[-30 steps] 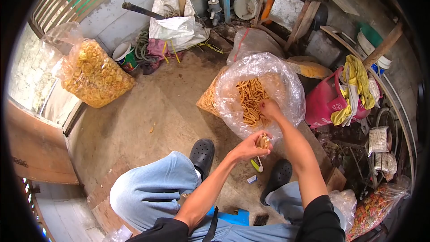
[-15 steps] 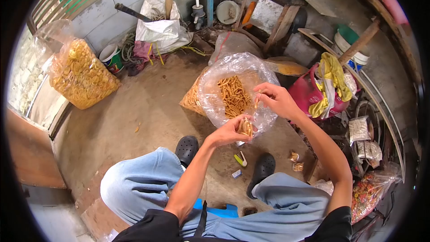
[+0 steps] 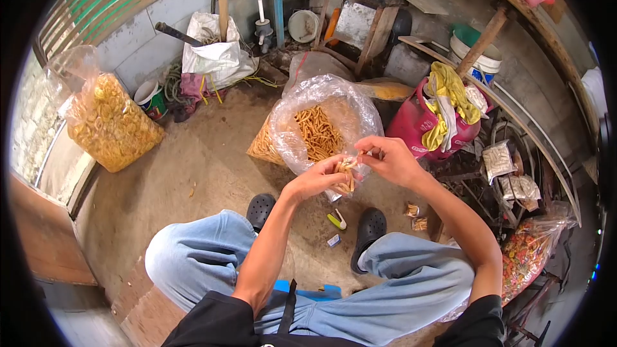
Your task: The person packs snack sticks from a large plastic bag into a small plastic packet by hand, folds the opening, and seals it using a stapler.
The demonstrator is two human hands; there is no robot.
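My left hand (image 3: 313, 180) is closed around a small clear plastic bag (image 3: 348, 178) partly filled with brown snack sticks. My right hand (image 3: 393, 159) pinches at the mouth of that bag; a bit of a snack stick seems to show between its fingertips, mostly hidden. Just beyond both hands stands a large open plastic sack (image 3: 283, 130) with a heap of snack sticks (image 3: 319, 133) inside. On the floor below lie a green stapler (image 3: 337, 221) and a small blue-and-white box (image 3: 333, 240). Two small filled packets (image 3: 416, 217) rest to the right.
A big bag of yellow snacks (image 3: 112, 122) leans at the left. A pink basket with yellow cloth (image 3: 443, 99) stands right of the sack. Farther right are a bag of colourful packets (image 3: 530, 254) and metal frames. A white sack (image 3: 215, 58) sits at the back wall.
My right hand has come down and left from above the large sack to the small bag's mouth. My left hand still holds the bag. The view has shifted slightly.
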